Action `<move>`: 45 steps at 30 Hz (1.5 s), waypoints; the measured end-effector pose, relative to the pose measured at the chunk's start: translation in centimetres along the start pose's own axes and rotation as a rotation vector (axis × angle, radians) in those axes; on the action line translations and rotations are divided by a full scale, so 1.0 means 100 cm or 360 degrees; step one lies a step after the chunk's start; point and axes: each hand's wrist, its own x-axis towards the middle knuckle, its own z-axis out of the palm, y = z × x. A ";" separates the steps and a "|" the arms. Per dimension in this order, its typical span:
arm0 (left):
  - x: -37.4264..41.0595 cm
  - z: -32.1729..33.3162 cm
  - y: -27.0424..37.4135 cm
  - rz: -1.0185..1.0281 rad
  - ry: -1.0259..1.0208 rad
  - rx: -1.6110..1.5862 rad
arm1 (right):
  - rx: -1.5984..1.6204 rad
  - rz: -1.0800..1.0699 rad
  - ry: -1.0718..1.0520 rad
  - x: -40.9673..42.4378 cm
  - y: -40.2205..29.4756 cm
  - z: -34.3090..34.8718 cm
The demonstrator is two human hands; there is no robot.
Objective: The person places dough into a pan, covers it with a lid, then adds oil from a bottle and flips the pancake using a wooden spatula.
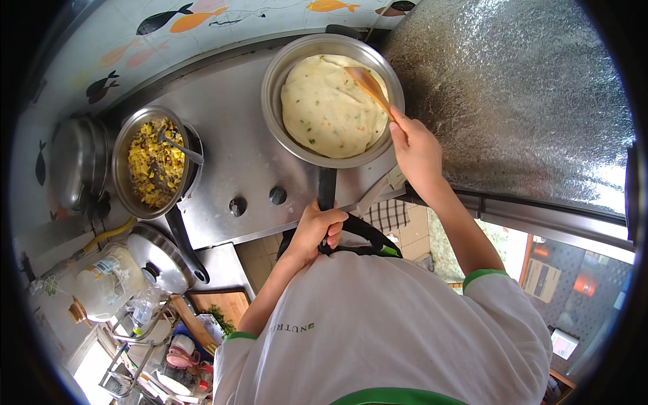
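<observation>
My left hand (320,227) is closed around the black handle (327,188) of a metal frying pan (271,104). A round, pale flatbread (324,109) with green flecks covers most of the pan's bottom. In my right hand (416,147) is a wooden spatula (368,85), its blade lying over the flatbread's upper right part. The blade's underside is hidden, so I cannot tell whether it touches the bread.
Left on the steel stove (223,126) stands a second pan (121,167) of yellow and brown chopped food (152,177) with a spoon (185,150). Below it are a metal lid (162,263), plastic jug (106,283) and cutting board (235,304). A foil-like silver panel (511,101) borders the right side.
</observation>
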 end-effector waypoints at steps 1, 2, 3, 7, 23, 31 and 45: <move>-0.001 0.001 0.001 0.0002 0.0004 0.0012 | -0.0048 -0.0008 -0.0018 0.000 -0.001 0.005; -0.001 0.001 0.001 0.0004 0.0009 0.0025 | -0.0027 -0.0063 -0.0002 -0.001 -0.002 0.011; -0.001 0.002 0.001 0.0006 0.0015 0.0036 | -0.0032 -0.0090 -0.0009 0.000 -0.004 0.015; 0.001 0.000 -0.001 0.0007 0.0000 0.0019 | -0.0025 -0.0193 -0.0089 0.003 -0.024 0.021; 0.002 -0.001 0.000 0.0004 0.0024 0.0045 | 0.0265 -0.0666 -0.0696 0.001 -0.005 -0.031; 0.001 0.004 0.002 0.0008 0.0058 0.0060 | -0.0016 -0.0427 -0.0990 0.029 0.036 -0.098; 0.000 0.004 0.003 -0.0040 0.0060 0.0083 | 0.0365 0.0020 -0.0312 -0.009 0.034 -0.026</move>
